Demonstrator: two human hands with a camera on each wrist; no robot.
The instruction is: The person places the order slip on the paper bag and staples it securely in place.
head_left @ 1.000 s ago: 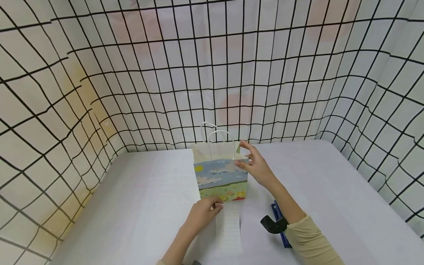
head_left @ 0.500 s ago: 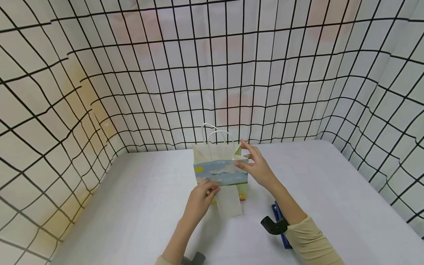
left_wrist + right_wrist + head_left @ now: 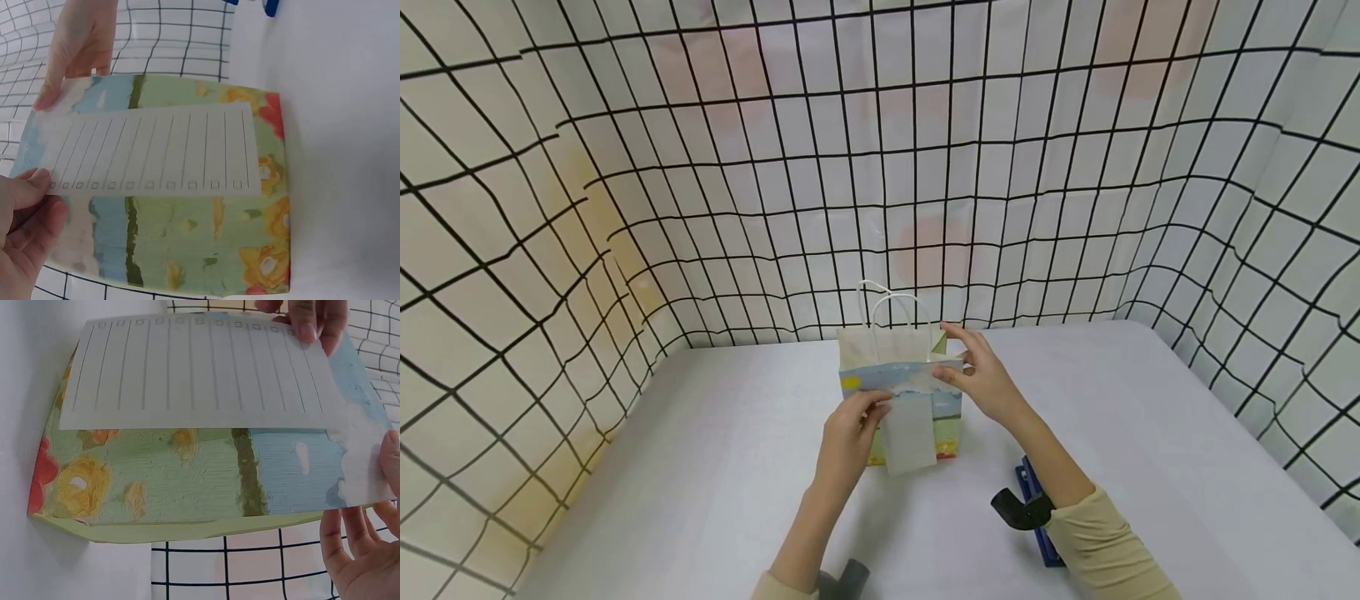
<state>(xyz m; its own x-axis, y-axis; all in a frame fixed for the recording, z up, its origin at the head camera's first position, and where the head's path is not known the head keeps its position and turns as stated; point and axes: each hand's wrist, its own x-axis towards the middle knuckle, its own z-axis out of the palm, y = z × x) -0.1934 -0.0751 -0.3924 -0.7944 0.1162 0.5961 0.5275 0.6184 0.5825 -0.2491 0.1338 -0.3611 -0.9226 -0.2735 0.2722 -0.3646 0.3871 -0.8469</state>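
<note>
A paper gift bag [image 3: 862, 357] with white twisted handles and a painted sky-and-flowers front stands upright on the table. My left hand [image 3: 847, 429] pinches the top left corner of a narrow white checklist sheet [image 3: 910, 433], holding it up in front of the bag. Ruled lines and small checkboxes on the sheet [image 3: 169, 150] show in the left wrist view. My right hand [image 3: 988, 379] holds the bag's upper right edge, thumb on the front [image 3: 390, 462] and fingers at the side and back rim.
A long blue object [image 3: 1051, 550] lies on the white table [image 3: 737, 467] at the right, partly hidden beneath my right forearm. Black wire grid panels [image 3: 910, 183] over white sheeting enclose the back and both sides.
My left hand has lifted the sheet off the table, raised it upward and brought it before the bag's front. The right hand stays at the bag's edge.
</note>
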